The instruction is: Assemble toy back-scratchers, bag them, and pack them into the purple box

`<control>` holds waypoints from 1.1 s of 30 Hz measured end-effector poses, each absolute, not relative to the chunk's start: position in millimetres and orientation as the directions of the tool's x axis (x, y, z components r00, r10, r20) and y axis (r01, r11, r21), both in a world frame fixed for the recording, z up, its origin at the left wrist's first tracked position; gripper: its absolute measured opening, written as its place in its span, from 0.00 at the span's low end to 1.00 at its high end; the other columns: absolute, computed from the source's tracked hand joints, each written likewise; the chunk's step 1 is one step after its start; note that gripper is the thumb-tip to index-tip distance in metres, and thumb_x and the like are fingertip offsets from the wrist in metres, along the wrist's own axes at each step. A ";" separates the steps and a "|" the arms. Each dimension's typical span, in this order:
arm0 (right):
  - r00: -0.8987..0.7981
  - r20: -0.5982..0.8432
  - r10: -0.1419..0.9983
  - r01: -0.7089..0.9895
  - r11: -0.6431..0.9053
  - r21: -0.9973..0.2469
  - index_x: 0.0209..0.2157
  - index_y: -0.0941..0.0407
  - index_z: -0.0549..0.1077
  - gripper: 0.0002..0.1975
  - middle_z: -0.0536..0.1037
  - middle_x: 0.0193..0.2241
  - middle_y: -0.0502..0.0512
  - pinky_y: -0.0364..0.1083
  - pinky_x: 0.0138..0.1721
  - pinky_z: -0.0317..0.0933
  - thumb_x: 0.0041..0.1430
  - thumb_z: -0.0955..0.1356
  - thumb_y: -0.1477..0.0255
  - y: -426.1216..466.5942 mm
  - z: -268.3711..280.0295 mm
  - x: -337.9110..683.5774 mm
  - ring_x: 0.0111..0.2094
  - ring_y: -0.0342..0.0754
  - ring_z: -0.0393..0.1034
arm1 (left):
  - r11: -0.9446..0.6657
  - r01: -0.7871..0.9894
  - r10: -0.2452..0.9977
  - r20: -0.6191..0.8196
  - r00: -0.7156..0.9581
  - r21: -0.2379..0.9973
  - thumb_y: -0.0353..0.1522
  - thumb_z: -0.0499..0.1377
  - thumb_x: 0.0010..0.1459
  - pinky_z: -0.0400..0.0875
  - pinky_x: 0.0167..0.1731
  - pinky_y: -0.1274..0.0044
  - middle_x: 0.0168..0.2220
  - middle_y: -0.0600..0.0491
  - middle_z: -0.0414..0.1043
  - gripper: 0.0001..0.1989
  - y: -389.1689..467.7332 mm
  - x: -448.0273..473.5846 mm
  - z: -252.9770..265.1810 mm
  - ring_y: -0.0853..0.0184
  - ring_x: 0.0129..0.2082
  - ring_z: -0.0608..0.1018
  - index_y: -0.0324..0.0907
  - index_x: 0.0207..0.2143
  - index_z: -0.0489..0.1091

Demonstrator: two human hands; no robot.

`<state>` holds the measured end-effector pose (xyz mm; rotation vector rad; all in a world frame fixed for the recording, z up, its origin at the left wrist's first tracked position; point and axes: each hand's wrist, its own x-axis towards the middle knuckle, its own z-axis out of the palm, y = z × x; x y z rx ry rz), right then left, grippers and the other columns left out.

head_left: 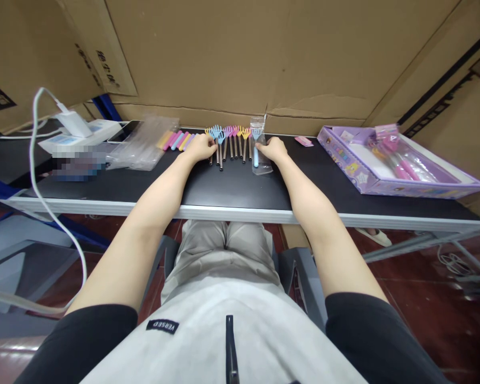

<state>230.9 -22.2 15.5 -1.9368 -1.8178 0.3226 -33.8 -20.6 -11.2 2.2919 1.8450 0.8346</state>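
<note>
A row of small claw-headed back scratchers (232, 140) lies on the black table, with blue, pink, purple and yellow heads on metal rods. My left hand (203, 148) is closed at the row's left end, its fingertips by a rod; what they pinch, if anything, is hidden. Just right of the row, a clear plastic bag (264, 167) holds a blue back scratcher (256, 154) with a blue handle. My right hand (276, 149) grips the bag's right side, its thumb beside the scratcher. Left of my left hand, several coloured handles (176, 140) lie side by side, partly covered.
A stack of clear bags (142, 146) lies left of the handles, near a phone (125, 131) and a power strip with a white charger (77, 127). Pink cards (304, 141) and a purple display box (358, 178) with packed items sit right. Cardboard (240, 64) stands behind the table.
</note>
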 end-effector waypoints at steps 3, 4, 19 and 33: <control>0.123 0.137 0.983 0.818 -0.022 -0.575 0.49 0.61 0.75 0.21 0.79 0.50 0.70 0.57 0.58 0.66 0.59 0.76 0.64 -16.4 9.6 232.2 0.57 0.63 0.73 | -0.263 0.888 0.922 0.370 0.116 0.376 0.32 0.57 0.58 0.75 0.48 0.65 0.38 0.41 0.82 0.09 -20.2 -34.1 -12.0 0.52 0.42 0.80 0.41 0.32 0.78; 0.140 0.141 0.980 0.796 -0.027 -0.604 0.50 0.61 0.75 0.23 0.79 0.50 0.69 0.57 0.57 0.67 0.56 0.77 0.65 -14.4 7.8 232.6 0.57 0.62 0.73 | -0.261 0.891 0.920 0.376 0.112 0.372 0.32 0.57 0.58 0.75 0.49 0.65 0.38 0.41 0.81 0.09 -20.1 -34.3 -12.3 0.52 0.42 0.80 0.41 0.32 0.78; 0.121 0.026 0.992 0.594 -0.051 -0.803 0.28 0.60 0.74 0.06 0.78 0.27 0.58 0.48 0.45 0.73 0.59 0.71 0.78 -15.3 12.6 232.0 0.33 0.48 0.76 | -0.282 0.887 0.881 0.465 0.089 0.365 0.32 0.54 0.62 0.71 0.50 0.67 0.37 0.43 0.80 0.10 -26.6 -29.1 -7.2 0.56 0.43 0.78 0.41 0.36 0.76; 0.173 0.099 0.980 0.287 0.046 -0.957 0.33 0.56 0.69 0.05 0.73 0.27 0.51 0.42 0.37 0.72 0.65 0.69 0.76 -51.4 42.1 192.9 0.30 0.43 0.74 | -0.466 0.816 0.780 0.594 0.196 0.343 0.39 0.49 0.73 0.69 0.57 0.65 0.46 0.43 0.79 0.17 -50.5 -12.1 12.8 0.54 0.52 0.77 0.41 0.50 0.74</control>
